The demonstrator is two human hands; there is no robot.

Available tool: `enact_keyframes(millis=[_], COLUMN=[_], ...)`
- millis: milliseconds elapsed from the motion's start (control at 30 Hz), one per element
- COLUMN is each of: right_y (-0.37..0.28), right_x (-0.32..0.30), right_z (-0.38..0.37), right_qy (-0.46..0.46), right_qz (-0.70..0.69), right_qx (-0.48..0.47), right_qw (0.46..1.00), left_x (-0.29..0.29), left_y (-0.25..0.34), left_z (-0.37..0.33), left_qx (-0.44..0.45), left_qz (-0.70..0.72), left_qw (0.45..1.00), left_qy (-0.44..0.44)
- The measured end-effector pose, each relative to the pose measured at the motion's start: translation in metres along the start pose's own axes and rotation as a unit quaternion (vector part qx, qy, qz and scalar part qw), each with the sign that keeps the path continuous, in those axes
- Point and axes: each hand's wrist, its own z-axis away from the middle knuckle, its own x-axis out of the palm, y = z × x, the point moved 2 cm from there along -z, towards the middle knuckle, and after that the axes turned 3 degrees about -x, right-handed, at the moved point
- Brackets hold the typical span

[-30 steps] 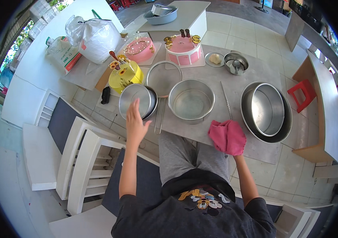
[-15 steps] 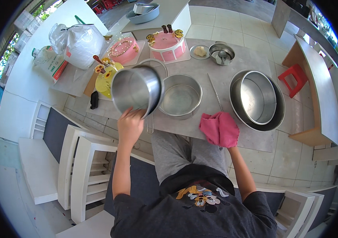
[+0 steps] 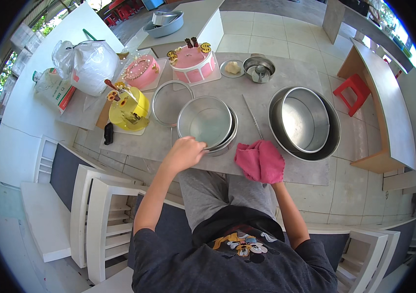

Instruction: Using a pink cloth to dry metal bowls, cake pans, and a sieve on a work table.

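Note:
My left hand [image 3: 187, 152] grips the near left rim of a round silver cake pan [image 3: 204, 119]. This pan sits over another round metal pan [image 3: 234, 131], whose rim shows at its right; how deep it sits inside, I cannot tell. Bunched over my right hand is a pink cloth [image 3: 259, 161] at the table's near edge; the fingers are covered by it. Left of the stacked pans lies a round mesh strainer [image 3: 171, 103]. A thin metal rod [image 3: 252, 117] rests between those pans and a smaller round pan [image 3: 306, 122] nested in a large one [image 3: 334, 134].
Behind the pans stand a yellow cake [image 3: 130, 110] and two pink cakes [image 3: 139, 71] [image 3: 192, 63]. Farther right are a small plate [image 3: 231, 69] and a metal bowl [image 3: 259, 68]. Plastic bags [image 3: 93, 66] fill the left. A red stool [image 3: 352, 93] stands off right.
My left hand has carried the cake pan rightward and down onto the other pan, uncovering the strainer. My right hand and the cloth keep their place on the table; the whole view has shifted slightly.

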Motion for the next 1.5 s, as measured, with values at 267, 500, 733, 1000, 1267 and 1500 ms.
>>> enact_keyframes(millis=[267, 500, 733, 1000, 1267, 1500], right_y=[-0.003, -0.001, -0.005, -0.004, -0.001, -0.003], right_x=[0.0, -0.001, -0.001, -0.001, 0.001, 0.002], right_z=[-0.002, -0.001, -0.001, -0.005, -0.008, -0.012], right_qy=[-0.026, -0.05, -0.066, -0.063, -0.022, -0.004], right_qz=[-0.031, -0.054, -0.08, -0.077, -0.037, -0.017], right_qx=[-0.029, -0.053, -0.073, -0.086, -0.062, -0.059], right_qw=[0.999, 0.996, 0.992, 0.991, 0.997, 0.998], left_x=[0.039, -0.001, -0.018, 0.015, 0.006, -0.043], left_y=[-0.013, -0.02, -0.086, -0.117, -0.073, 0.092], left_z=[-0.006, 0.042, 0.097, 0.105, 0.079, -0.093], left_qx=[0.031, 0.003, -0.22, -0.269, -0.302, -0.065], left_qz=[-0.028, 0.005, -0.058, -0.062, -0.252, 0.341], left_qw=[0.999, 0.993, 0.967, 0.959, 0.893, 0.914], left_qy=[0.021, 0.116, 0.112, 0.069, 0.219, 0.211])
